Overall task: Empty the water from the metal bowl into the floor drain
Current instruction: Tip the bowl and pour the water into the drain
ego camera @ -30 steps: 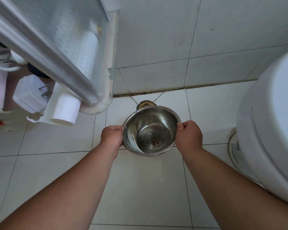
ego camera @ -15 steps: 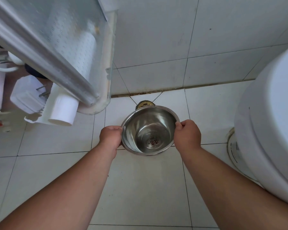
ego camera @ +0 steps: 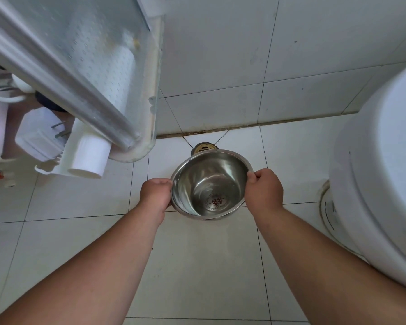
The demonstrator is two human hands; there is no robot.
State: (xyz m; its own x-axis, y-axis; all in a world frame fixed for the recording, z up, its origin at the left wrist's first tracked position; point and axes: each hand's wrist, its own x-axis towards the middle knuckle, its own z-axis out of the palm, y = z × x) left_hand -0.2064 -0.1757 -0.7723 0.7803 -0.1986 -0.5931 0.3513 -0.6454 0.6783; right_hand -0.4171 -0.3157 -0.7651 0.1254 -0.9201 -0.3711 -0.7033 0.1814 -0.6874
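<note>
A shiny metal bowl [ego camera: 210, 181] with a red mark at its bottom hangs over the tiled floor. My left hand [ego camera: 155, 194] grips its left rim and my right hand [ego camera: 264, 190] grips its right rim. The bowl's far edge covers part of the round brass floor drain [ego camera: 203, 147], which sits just beyond it near the wall. Whether water is in the bowl is hard to tell.
A white toilet [ego camera: 380, 174] stands at the right. At the upper left, a frosted glass shelf with a metal rail [ego camera: 85, 73] juts out above a white pipe [ego camera: 89, 158] and a white plug [ego camera: 36, 137]. The tiled wall [ego camera: 244, 55] rises behind the drain.
The bowl and both hands have stayed almost still; the view has shifted slightly.
</note>
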